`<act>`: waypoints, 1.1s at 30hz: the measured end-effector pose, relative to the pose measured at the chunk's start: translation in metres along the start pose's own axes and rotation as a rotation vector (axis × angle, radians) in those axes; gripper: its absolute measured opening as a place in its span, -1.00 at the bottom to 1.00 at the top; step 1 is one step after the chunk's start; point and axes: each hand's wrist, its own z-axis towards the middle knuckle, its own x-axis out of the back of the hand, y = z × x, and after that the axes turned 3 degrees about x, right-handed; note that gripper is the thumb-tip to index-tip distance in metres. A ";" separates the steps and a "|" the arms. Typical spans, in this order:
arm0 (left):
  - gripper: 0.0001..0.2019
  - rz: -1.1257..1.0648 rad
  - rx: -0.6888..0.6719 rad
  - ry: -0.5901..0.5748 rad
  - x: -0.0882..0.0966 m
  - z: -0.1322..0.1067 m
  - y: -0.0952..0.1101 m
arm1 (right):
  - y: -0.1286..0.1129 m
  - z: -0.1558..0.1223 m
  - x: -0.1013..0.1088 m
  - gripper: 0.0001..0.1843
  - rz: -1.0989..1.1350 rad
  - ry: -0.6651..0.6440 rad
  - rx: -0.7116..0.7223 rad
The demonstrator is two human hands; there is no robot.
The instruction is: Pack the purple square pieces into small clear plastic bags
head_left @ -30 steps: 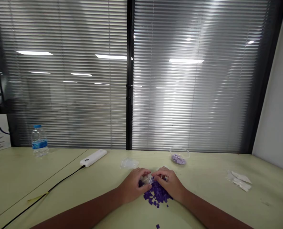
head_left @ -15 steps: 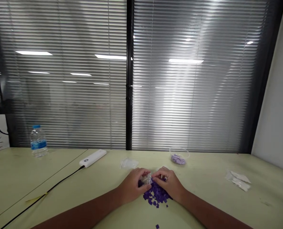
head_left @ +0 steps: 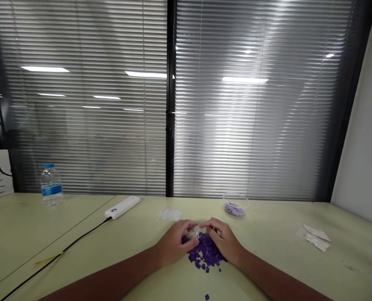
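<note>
A heap of small dark purple squares (head_left: 206, 253) lies on the pale green table (head_left: 267, 251) right in front of me. Over its far edge my left hand (head_left: 175, 240) and my right hand (head_left: 225, 240) meet, each pinching one side of a small clear plastic bag (head_left: 194, 232). Both hands are closed on that bag, fingertips almost touching. One stray purple square (head_left: 207, 297) sits nearer to me.
A clear cup with pale purple pieces (head_left: 236, 205) stands behind my right hand. An empty clear bag (head_left: 169, 215) and a white power bank (head_left: 123, 207) with a black cable lie at the back. More bags (head_left: 314, 237) are at the right, a water bottle (head_left: 51, 184) far left.
My hands have barely shifted; the fingertips of both work slightly at the small bag over the purple heap. The view moved a touch.
</note>
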 end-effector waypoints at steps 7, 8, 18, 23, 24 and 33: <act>-0.56 -0.287 0.096 -0.039 0.000 0.010 -0.009 | -0.003 0.001 0.001 -0.71 -0.060 -0.016 -0.043; -0.55 -0.335 0.122 -0.025 -0.001 0.011 -0.012 | -0.005 0.000 0.000 -0.71 -0.081 -0.036 -0.033; -0.41 -0.463 0.188 0.099 -0.005 0.016 -0.028 | -0.010 -0.004 -0.011 -0.84 -0.372 -0.174 0.172; -0.42 -0.307 0.166 0.055 -0.003 0.009 -0.015 | -0.008 -0.002 -0.010 -0.83 -0.367 -0.157 0.186; -0.42 -0.303 0.153 0.056 -0.003 0.009 -0.014 | -0.008 -0.002 -0.010 -0.83 -0.371 -0.161 0.186; -0.35 -0.205 0.108 0.103 -0.007 0.008 -0.020 | -0.008 -0.003 -0.010 -0.89 -0.346 -0.178 0.176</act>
